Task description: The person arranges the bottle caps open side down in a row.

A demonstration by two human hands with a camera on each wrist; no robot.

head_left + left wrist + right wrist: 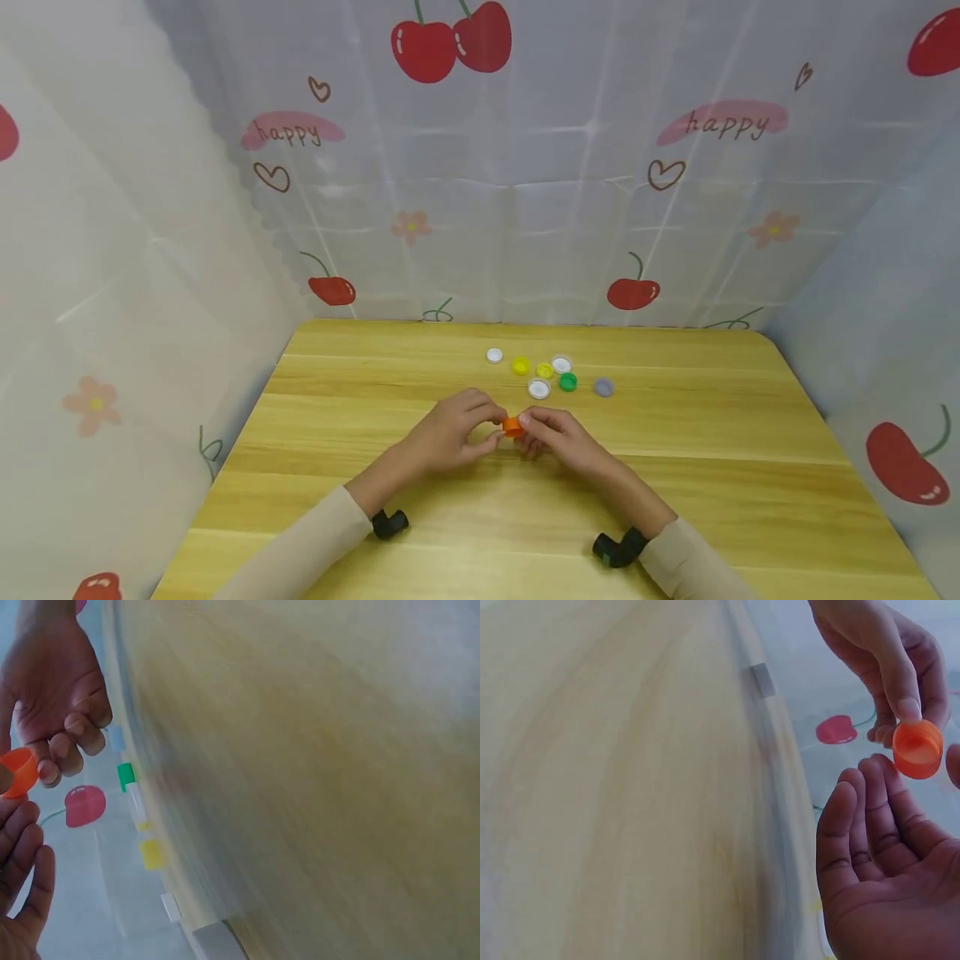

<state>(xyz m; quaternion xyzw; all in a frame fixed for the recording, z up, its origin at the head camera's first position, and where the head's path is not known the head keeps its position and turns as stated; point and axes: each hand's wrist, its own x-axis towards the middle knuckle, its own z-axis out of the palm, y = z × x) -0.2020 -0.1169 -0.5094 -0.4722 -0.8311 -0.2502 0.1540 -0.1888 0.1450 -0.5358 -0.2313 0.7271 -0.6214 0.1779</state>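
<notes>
An orange bottle cap (512, 427) is raised between the two hands, its hollow side facing the right wrist camera (917, 752). My left hand (457, 429) pinches it from the left; its thumb presses the rim in the right wrist view. From the other side my right hand (566, 442) holds the cap's right edge by thumb and fingertips, its lower fingers beneath. Beyond the hands lie a green cap (567, 382), a yellow cap (521, 366), another yellow cap (544, 371) and a lilac cap (603, 387).
Near the table's far side lie a small white cap (494, 355) and two clear-rimmed white caps, one behind (562, 364) and one closer (539, 388). The wooden table (337, 400) meets a cherry-printed curtain (480, 250) at its back edge.
</notes>
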